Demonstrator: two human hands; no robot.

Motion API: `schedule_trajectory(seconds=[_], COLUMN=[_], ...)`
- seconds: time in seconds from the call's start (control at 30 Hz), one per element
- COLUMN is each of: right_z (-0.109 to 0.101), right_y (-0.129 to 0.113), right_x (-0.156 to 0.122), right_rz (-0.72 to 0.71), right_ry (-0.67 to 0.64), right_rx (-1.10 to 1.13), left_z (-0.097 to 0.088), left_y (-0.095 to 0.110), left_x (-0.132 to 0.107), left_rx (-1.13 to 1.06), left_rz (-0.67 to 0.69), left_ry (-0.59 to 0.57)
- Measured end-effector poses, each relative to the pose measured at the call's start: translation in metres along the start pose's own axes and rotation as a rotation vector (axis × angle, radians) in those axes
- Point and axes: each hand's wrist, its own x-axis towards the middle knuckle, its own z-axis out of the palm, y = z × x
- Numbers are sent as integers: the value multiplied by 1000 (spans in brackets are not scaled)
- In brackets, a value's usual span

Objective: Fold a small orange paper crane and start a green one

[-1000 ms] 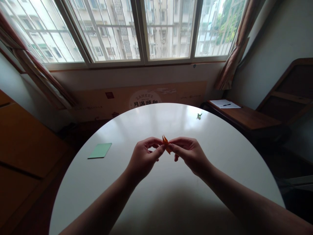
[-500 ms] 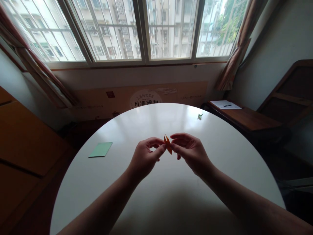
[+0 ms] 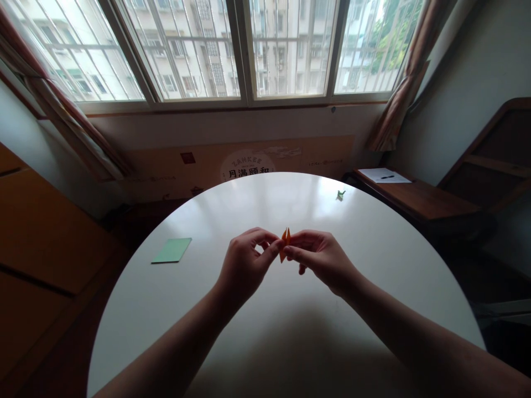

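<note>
A small folded orange paper piece point(image 3: 285, 241) is held above the middle of the round white table point(image 3: 373, 260). My left hand point(image 3: 244, 265) pinches its left side between thumb and forefinger. My right hand point(image 3: 321, 260) pinches its right side in the same way, fingers closed. Two pointed tips of the paper stick up between the fingertips; its lower part is partly hidden by my fingers.
A green sheet of paper point(image 3: 171, 250) lies flat on the table at the left. A tiny green folded figure point(image 3: 341, 194) sits near the far right edge. A dark wooden side table point(image 3: 418, 198) with a white sheet and pen point(image 3: 384, 176) stands to the right.
My right fingers, slightly spread half a second ago, have closed on the orange paper again. The paper now stands more upright and sits a little higher.
</note>
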Motion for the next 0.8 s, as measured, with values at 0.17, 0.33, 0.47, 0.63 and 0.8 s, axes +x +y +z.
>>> schedule_trajectory(seconds=[0.17,0.33,0.47,0.63,0.8], right_z=[1,0,-1,0,1], right_y=[0,-2,-1,-2,-3], right_x=[1,2,2,1,1], right_rz=[23,40,56,99,71], right_ry=[28,35,33,13,14], right_rx=[10,21,58,99,64], left_z=[0,1,0,1,1], left_y=[2,1,0,-1,0], left_x=[0,0,-1,-1,-1], left_rx=[21,-9,-44,-81,-77], left_rz=[1,-30,-37,-40,-38], left_ry=[8,5,16,8,19])
